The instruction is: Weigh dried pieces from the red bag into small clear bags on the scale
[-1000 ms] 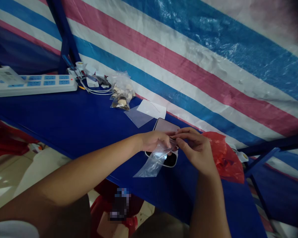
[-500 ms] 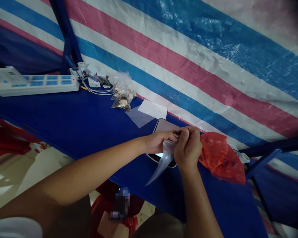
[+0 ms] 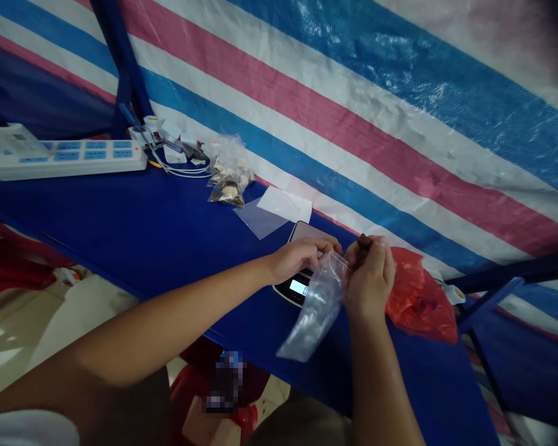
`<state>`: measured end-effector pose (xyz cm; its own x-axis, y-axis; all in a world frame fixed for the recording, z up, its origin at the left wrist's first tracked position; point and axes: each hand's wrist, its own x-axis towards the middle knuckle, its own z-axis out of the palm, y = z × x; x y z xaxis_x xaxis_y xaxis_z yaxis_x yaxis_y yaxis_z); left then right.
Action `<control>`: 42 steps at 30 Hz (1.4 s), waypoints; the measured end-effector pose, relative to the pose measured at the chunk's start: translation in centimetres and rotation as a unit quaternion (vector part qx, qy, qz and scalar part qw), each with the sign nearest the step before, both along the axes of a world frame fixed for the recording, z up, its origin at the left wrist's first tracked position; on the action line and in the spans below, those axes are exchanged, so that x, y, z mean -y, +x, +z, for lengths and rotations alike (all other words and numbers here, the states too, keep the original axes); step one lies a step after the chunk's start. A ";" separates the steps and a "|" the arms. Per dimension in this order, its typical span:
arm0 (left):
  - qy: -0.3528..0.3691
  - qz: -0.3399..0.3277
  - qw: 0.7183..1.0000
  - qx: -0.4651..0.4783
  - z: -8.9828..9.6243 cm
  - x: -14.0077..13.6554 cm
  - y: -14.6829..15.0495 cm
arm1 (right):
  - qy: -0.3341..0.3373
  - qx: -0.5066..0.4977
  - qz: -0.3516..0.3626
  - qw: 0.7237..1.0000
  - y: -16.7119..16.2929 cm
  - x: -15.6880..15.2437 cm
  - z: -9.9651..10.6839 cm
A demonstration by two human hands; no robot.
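Note:
A clear zip bag (image 3: pixel 314 319) hangs from my left hand (image 3: pixel 295 259), whose fingers are closed on its top edge. The bag looks empty and slants down toward the table's front edge. My right hand (image 3: pixel 371 285) is closed around a dark brown lump (image 3: pixel 364 241) that pokes out above the fingers; its exact kind is unclear. The right fingers are close to the bag's upper corner, and I cannot tell whether they touch it. Beneath both hands lies a digital kitchen scale (image 3: pixel 312 231) with a lit display, partly hidden by the left hand and the bag.
A crumpled red plastic bag (image 3: pixel 421 300) lies right of my right hand. Behind the scale are a white paper (image 3: pixel 288 203) and a flat clear bag (image 3: pixel 259 220). Further left are filled clear bags (image 3: pixel 230 176), cables and a white power strip (image 3: pixel 74 162). Striped sheeting (image 3: pixel 330 118) walls the back.
My hands have moved apart, the right one going right with the brown lump now showing. The clear bag has spread out flat, and the scale's display is more visible.

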<state>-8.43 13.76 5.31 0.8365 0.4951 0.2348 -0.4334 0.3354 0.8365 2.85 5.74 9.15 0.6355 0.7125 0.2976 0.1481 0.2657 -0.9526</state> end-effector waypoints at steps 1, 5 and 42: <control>-0.025 -0.013 1.000 0.004 0.0 0.0 0.0 | -0.003 0.008 0.008 1.000 -0.1 0.0 0.0; -0.119 -0.070 0.990 -0.007 0.1 -0.1 -0.1 | 0.001 0.023 0.026 0.999 -0.4 0.1 0.0; -0.080 -0.171 0.975 -0.117 1.2 -0.8 -1.2 | -0.098 0.301 0.133 0.939 2.2 1.1 0.4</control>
<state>-9.61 14.57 6.50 0.9805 0.1926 -0.0390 -0.0776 0.5618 0.8236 5.04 4.63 9.50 0.1863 0.9006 0.3928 0.6296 0.1975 -0.7514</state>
